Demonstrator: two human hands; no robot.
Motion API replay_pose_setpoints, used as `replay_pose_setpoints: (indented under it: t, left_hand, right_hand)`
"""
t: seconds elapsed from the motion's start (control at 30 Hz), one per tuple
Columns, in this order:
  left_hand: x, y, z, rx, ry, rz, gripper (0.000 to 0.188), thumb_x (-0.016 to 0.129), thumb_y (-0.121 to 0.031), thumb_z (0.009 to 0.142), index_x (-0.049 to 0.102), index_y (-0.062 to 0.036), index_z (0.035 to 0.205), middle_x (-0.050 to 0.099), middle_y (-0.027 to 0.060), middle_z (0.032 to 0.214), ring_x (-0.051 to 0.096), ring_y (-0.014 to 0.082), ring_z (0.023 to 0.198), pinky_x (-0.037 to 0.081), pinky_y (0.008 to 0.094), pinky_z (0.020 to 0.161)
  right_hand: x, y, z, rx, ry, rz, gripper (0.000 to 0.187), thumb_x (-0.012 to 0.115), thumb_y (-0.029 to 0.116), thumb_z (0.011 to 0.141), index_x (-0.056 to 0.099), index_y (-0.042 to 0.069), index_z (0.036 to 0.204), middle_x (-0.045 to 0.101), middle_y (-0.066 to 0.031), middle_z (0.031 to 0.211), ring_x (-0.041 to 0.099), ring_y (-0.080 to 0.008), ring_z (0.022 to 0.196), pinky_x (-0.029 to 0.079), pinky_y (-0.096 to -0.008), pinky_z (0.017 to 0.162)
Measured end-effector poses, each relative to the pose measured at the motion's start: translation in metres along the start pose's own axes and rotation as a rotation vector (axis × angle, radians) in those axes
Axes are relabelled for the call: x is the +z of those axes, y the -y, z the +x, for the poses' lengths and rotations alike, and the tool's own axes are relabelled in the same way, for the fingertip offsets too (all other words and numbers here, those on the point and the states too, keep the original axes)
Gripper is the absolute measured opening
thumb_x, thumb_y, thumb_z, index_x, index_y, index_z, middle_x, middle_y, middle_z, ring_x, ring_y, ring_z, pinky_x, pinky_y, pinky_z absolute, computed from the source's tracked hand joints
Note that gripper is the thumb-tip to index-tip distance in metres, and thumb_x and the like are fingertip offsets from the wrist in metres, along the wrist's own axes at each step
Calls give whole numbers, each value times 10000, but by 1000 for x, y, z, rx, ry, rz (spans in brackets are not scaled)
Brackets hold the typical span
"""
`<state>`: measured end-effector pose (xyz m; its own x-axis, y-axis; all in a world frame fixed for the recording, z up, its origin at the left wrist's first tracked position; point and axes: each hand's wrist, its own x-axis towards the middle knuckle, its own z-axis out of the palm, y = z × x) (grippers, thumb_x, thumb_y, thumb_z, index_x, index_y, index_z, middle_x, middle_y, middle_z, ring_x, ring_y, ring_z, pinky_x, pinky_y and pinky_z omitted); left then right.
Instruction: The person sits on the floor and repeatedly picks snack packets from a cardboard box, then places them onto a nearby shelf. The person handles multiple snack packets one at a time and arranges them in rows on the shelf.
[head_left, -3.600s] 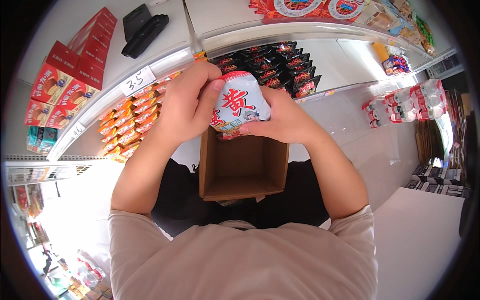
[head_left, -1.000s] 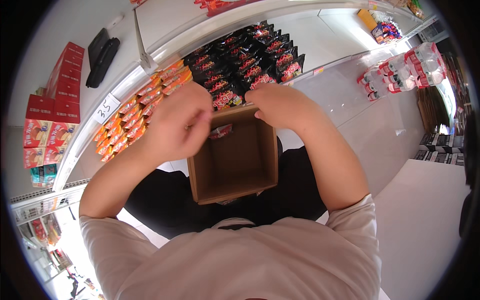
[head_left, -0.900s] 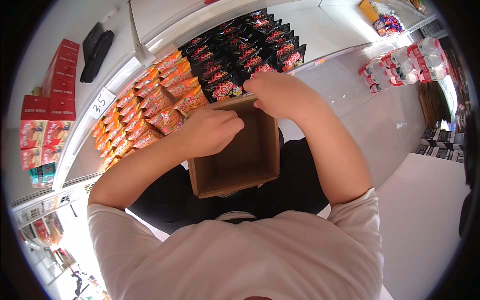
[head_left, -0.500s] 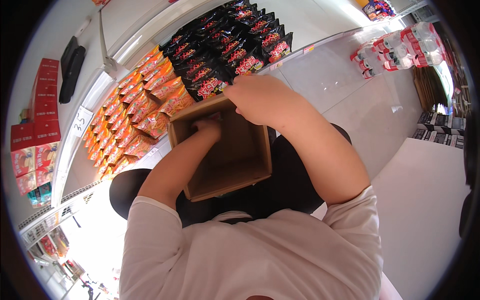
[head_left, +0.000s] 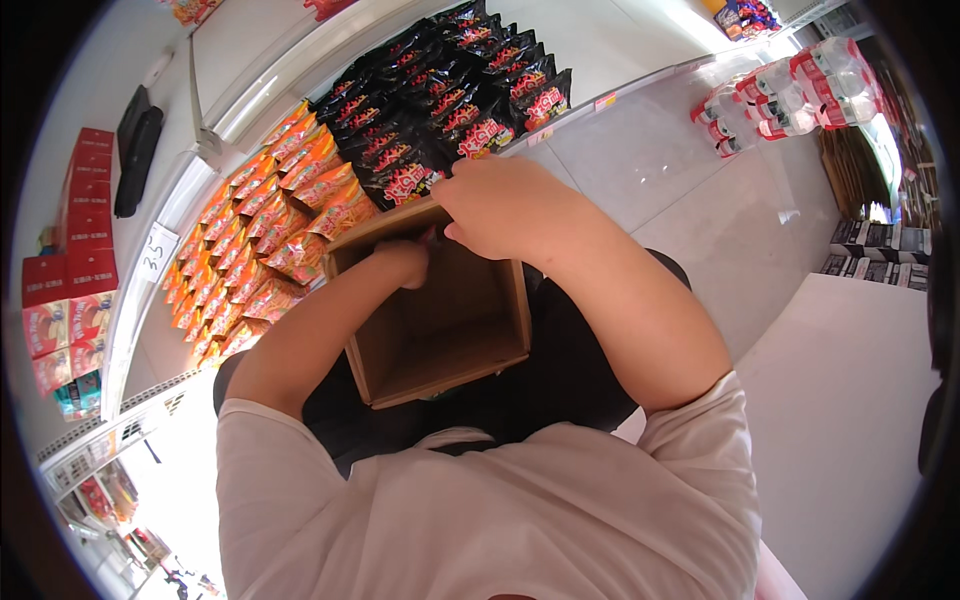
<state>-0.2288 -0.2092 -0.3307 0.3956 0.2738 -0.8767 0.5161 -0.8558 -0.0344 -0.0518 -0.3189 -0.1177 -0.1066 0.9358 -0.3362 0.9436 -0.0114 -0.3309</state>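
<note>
An open brown cardboard box (head_left: pixel 445 365) rests tilted against my lap, its mouth facing up. My right hand (head_left: pixel 490 205) is closed around the far rim, fingers curled over the edge. Inside the mouth, close to the far wall, my left hand (head_left: pixel 404 263) has its fingers bent together, a fingertip near that wall; whatever they hold is hidden. No goods show inside the box. Just past its far rim stand black snack bags (head_left: pixel 408 178) with red print, and orange snack bags (head_left: pixel 262 225) fill the shelf to the left.
A shelf edge with a handwritten price card (head_left: pixel 157 252) curves along the left. Red boxes (head_left: pixel 88 215) stand further left. Shrink-wrapped bottles (head_left: pixel 790 95) lie at the far right, with a white surface (head_left: pixel 840 400) on the near right.
The box and both hands have shifted slightly left. My left hand has drawn up out of the box's depth, nearer the rim and my right hand.
</note>
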Motion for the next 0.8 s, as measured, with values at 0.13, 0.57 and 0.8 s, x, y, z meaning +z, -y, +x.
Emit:
replay_pose_setpoints:
  t: [0.13,0.57,0.8]
  left_hand:
    - [-45,11,-111,140,-92,44,314,575,-101,921,766,-36,1163,693,175,1324,656,356,1250,554,467,1026]
    - [-74,83,-303,864,-790,-1020,450,607,173,840,741,30,1244,703,156,1245,676,233,1168,539,340,947]
    - [-52,95,-280,754,-900,-1555,252,652,150,910,775,61,1110,733,119,1150,697,156,1002,560,286,838]
  right_hand:
    - [-2,-3,1,8,32,13,347,776,304,930,705,48,1153,700,-146,1112,694,-353,1105,580,-489,897]
    - [-25,16,14,-344,-33,1351,565,867,0,822,649,29,1342,702,-101,1302,665,-195,1246,540,-419,1086]
    - [-2,43,31,-289,-1,1520,664,858,24,840,545,17,1425,697,-113,1321,674,-200,1220,552,-386,1041]
